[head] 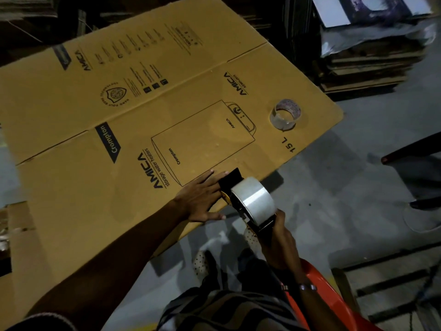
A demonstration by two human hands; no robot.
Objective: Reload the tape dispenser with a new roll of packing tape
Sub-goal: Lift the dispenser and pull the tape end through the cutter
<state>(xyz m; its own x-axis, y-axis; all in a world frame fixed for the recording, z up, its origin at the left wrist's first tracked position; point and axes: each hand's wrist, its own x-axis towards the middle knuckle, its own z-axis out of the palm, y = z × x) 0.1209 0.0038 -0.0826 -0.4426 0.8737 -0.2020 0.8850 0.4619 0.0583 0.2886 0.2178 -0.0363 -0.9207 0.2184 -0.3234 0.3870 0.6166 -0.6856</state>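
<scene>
A black tape dispenser (232, 181) with a full roll of clear packing tape (254, 199) mounted on it sits at the near edge of a flattened cardboard box (119, 115). My right hand (279, 242) grips the dispenser's handle from below. My left hand (202, 199) lies flat with straight fingers on the cardboard, touching the dispenser's front flap. An almost spent tape roll, a thin clear ring (285, 113), stands on the cardboard near its right corner, apart from both hands.
Stacks of flattened cardboard (367, 68) stand at the back right. Grey concrete floor (334, 187) lies right of the box. An orange plastic seat (319, 295) is under me. A dark chair leg (410, 149) and another person's foot (427, 204) show at the right edge.
</scene>
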